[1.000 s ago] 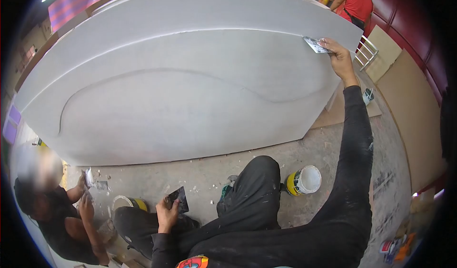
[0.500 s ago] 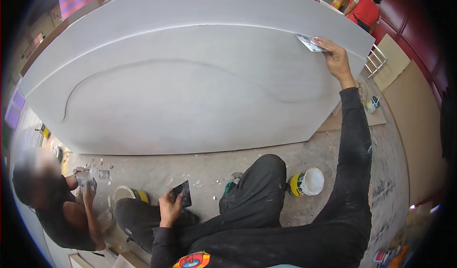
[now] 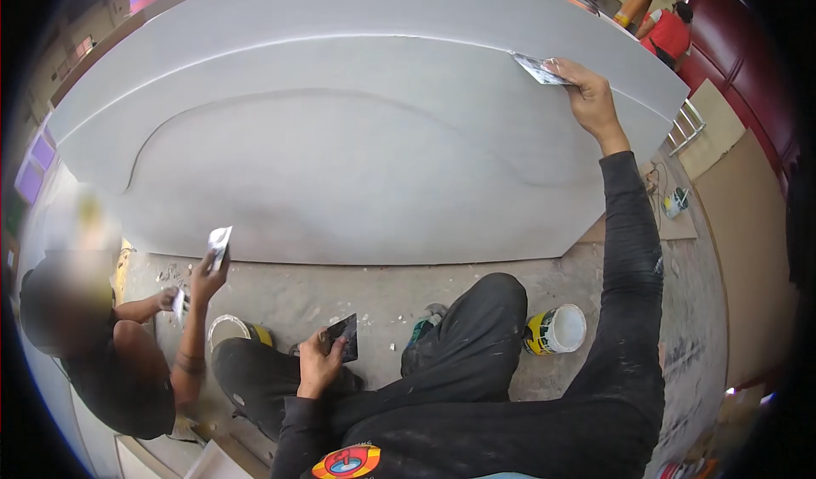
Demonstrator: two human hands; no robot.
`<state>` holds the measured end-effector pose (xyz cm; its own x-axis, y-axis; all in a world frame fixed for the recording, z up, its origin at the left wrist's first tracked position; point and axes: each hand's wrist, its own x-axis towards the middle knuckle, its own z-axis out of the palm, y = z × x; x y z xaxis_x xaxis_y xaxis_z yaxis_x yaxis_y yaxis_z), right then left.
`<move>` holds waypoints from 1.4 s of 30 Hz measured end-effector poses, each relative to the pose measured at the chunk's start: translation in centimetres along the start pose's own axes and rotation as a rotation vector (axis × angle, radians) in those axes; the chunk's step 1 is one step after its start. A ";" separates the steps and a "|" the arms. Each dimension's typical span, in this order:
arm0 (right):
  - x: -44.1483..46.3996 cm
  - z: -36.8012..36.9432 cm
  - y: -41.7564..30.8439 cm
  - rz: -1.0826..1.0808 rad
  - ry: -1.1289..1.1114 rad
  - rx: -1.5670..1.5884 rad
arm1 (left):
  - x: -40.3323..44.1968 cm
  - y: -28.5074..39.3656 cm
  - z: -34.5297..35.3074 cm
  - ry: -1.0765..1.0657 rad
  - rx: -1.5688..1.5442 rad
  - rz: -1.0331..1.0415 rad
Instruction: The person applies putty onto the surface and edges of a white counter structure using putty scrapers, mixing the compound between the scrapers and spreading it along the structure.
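My right hand is stretched out at the upper right, gripping a flat putty scraper smeared with pale filler. The scraper's tip meets the white seam line near the top of a large grey panel. Down by my lap, my left hand is closed on a dark flat scraper, held apart from the panel. A faint curved dark line runs across the panel's face.
At left a co-worker holds up another scraper near the panel's lower edge. One bucket stands right of my knee, another bucket left. A person in red is beyond the panel. Boards lean at right.
My right hand and its scraper have moved slightly left along the seam. The co-worker's hands have separated, one raising a scraper toward the panel. My left hand still holds its scraper.
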<state>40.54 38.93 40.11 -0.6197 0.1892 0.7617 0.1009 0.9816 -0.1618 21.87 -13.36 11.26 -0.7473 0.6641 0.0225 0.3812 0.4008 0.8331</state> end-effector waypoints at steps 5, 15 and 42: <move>1.9 2.1 -1.8 -0.033 -0.022 -0.013 | 0.0 -2.2 0.9 0.042 -0.034 0.099; 5.7 5.6 -5.8 -0.083 -0.060 -0.005 | -0.5 1.6 -0.8 -0.056 -0.103 -0.008; 8.6 14.6 -16.6 -0.181 0.195 0.190 | 0.4 4.3 -1.8 -0.021 -0.820 -0.091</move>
<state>22.17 23.94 40.22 -0.4515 0.0314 0.8917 -0.1553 0.9814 -0.1132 22.21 -12.50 15.82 -0.7428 0.6661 -0.0677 -0.2046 -0.1296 0.9702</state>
